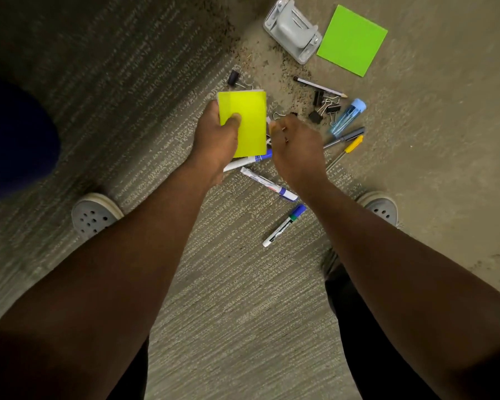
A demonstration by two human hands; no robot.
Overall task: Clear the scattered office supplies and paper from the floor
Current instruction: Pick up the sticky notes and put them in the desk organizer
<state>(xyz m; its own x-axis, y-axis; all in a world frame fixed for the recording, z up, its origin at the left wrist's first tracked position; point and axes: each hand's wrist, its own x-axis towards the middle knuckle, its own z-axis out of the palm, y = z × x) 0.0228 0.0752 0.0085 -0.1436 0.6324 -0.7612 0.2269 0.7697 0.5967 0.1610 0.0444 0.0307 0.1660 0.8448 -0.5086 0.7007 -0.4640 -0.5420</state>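
My left hand (218,137) grips a stack of yellow sticky notes (247,122) above the carpet, thumb on top. My right hand (296,142) hovers just right of the stack with fingers curled; whether it holds anything is hidden. On the floor lie a green sticky pad (352,40), a grey hole punch (292,30), a pencil (319,87), several black binder clips (325,106), a blue-capped clear tube (348,115), a grey pen (345,137), a yellow pen (347,151) and three blue-capped white markers (267,183), (283,225), (247,161).
A lone binder clip (233,78) lies above the yellow stack. My two grey perforated shoes (94,213), (380,207) stand on the striped carpet either side of the markers. A dark blue object (15,140) sits at the left edge.
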